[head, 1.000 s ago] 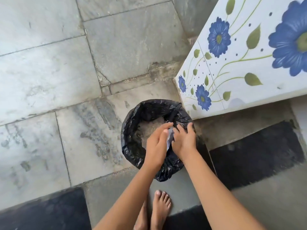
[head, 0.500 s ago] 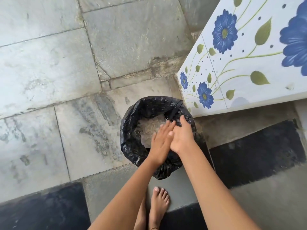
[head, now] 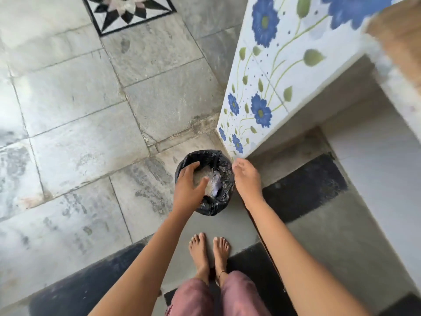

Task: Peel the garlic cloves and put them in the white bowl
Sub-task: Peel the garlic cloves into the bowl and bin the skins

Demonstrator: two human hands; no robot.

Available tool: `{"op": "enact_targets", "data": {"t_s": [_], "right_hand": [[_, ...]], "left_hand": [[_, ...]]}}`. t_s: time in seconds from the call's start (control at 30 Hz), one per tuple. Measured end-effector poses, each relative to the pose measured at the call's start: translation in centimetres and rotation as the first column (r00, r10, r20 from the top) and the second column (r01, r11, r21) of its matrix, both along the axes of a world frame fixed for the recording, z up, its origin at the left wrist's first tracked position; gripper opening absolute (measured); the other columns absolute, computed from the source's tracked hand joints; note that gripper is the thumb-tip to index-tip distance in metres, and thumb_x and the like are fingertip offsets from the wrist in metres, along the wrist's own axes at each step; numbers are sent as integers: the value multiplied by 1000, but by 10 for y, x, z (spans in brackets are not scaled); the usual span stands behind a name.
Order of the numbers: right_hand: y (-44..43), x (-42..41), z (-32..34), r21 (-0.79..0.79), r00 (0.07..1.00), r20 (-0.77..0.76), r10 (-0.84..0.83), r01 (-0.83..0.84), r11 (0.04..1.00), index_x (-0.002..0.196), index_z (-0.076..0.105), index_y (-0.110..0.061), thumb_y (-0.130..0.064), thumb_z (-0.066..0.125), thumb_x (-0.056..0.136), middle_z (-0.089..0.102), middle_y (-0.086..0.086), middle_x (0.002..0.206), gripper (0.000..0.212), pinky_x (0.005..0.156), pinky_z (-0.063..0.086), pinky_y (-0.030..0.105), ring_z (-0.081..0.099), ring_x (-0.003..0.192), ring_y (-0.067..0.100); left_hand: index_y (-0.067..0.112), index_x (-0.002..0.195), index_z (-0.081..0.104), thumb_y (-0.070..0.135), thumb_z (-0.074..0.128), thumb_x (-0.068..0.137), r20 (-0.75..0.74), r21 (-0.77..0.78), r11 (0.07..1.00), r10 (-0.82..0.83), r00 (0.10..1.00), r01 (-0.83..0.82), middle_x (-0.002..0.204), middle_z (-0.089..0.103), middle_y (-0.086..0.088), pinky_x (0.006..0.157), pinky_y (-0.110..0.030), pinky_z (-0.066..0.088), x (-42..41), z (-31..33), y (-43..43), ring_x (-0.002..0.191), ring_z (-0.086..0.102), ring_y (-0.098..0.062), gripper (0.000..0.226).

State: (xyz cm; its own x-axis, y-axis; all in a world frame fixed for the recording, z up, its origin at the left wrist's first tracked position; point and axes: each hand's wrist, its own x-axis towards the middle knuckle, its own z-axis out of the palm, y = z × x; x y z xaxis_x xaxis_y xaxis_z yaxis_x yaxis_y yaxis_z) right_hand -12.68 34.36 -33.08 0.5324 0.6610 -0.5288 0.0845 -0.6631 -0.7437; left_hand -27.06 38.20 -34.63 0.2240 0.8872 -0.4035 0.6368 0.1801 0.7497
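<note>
Underfoot, the largest surface is a floor of grey veined stone tiles point(head: 79, 110). One black-and-white star inlay tile point(head: 127, 12) sits at its far edge. Next in size is one upright white tiled panel painted with blue flowers and green leaves point(head: 273, 76). Its lower corner comes down just beside the bin. Three black stone floor strips are counted plainly: one right of the bin point(head: 303, 185), one at lower left point(head: 79, 288) and one beneath the heels point(head: 250, 267). One blurred brown object point(head: 396, 42) shows at top right and cannot be identified.

One small round bin lined with a crinkled black plastic bag point(head: 224, 201) stands on the floor, ahead of two bare feet point(head: 199, 254) and two pink trouser legs point(head: 241, 297).

The two hands are apart. The left hand point(head: 186, 188) hangs over the bin's mouth with fingers loosely spread, gripping nothing visible and covering much of the opening. The right hand point(head: 247, 179) is just outside the right rim with fingers relaxed, holding nothing.

Pale papery scraps point(head: 214, 183) lie inside the bin, and whether they are garlic skins cannot be told. The cloves and the white bowl cannot be placed from this view.
</note>
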Motion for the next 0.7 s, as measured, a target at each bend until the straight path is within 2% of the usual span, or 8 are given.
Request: {"op": "enact_targets", "data": {"t_s": [0.1, 0.17, 0.23, 0.27, 0.37, 0.47, 0.6, 0.7], "right_hand": [[-44, 4, 82, 98, 921, 360, 151, -198, 975, 128, 55, -9, -18, 55, 93, 62, 8, 124, 37, 97, 41, 33, 56, 115, 25], [-78, 10, 136, 179, 856, 500, 134, -253, 951, 127, 56, -7, -17, 57, 91, 64, 10, 121, 38, 93, 42, 36, 57, 111, 29], [-111, 16, 179, 271, 812, 583, 44, -244, 931, 125, 57, -4, -22, 54, 89, 65, 13, 117, 41, 91, 44, 37, 58, 107, 31], [-131, 19, 197, 322, 796, 606, -12, -231, 918, 125, 57, -2, -25, 52, 88, 65, 13, 116, 43, 94, 43, 34, 58, 107, 29], [-186, 32, 234, 474, 770, 607, -198, -151, 867, 123, 59, -2, -38, 45, 88, 64, 11, 118, 51, 99, 31, 12, 54, 111, 19], [-249, 51, 254, 519, 732, 608, -306, -75, 852, 124, 59, -5, -42, 42, 87, 63, 10, 122, 54, 98, 38, 25, 57, 112, 25], [-337, 85, 277, 544, 640, 628, -442, 44, 838, 124, 59, -6, -42, 41, 85, 65, 11, 119, 56, 91, 37, 22, 60, 108, 29], [-400, 113, 287, 539, 555, 663, -503, 113, 835, 122, 60, -4, -42, 42, 86, 65, 12, 117, 55, 91, 40, 29, 61, 106, 31]], "left_hand": [[17, 136, 46, 24, 61, 90, -11, 105, 993, -54, 998, 55, 138, 48, -5, 91, -24, 31, -5, 91, -28, 125, 46, -22, 48], [19, 136, 47, 25, 62, 90, 27, 186, 979, -94, 995, 87, 138, 48, -3, 89, -22, 29, -3, 153, -48, 124, 46, -20, 49], [21, 135, 47, 26, 63, 89, 56, 290, 949, -145, 988, 123, 138, 48, 0, 87, -18, 28, 6, 198, -68, 123, 46, -17, 49], [22, 135, 48, 26, 64, 88, 81, 341, 931, -169, 982, 132, 137, 49, 1, 87, -17, 29, 11, 219, -81, 123, 47, -16, 49], [21, 132, 51, 32, 65, 86, 122, 452, 868, -290, 949, 207, 135, 52, 0, 91, -21, 33, 36, 257, -116, 122, 50, -17, 50], [17, 130, 53, 31, 65, 86, 109, 513, 811, -386, 916, 280, 132, 55, -2, 92, -23, 35, 69, 285, -166, 119, 52, -19, 47], [18, 127, 54, 23, 66, 87, 78, 581, 723, -508, 858, 375, 129, 55, 0, 88, -20, 34, 119, 310, -234, 116, 53, -18, 43], [20, 125, 56, 27, 66, 87, 50, 618, 636, -619, 784, 462, 129, 56, 3, 83, -18, 33, 160, 323, -278, 115, 54, -17, 40]]}}
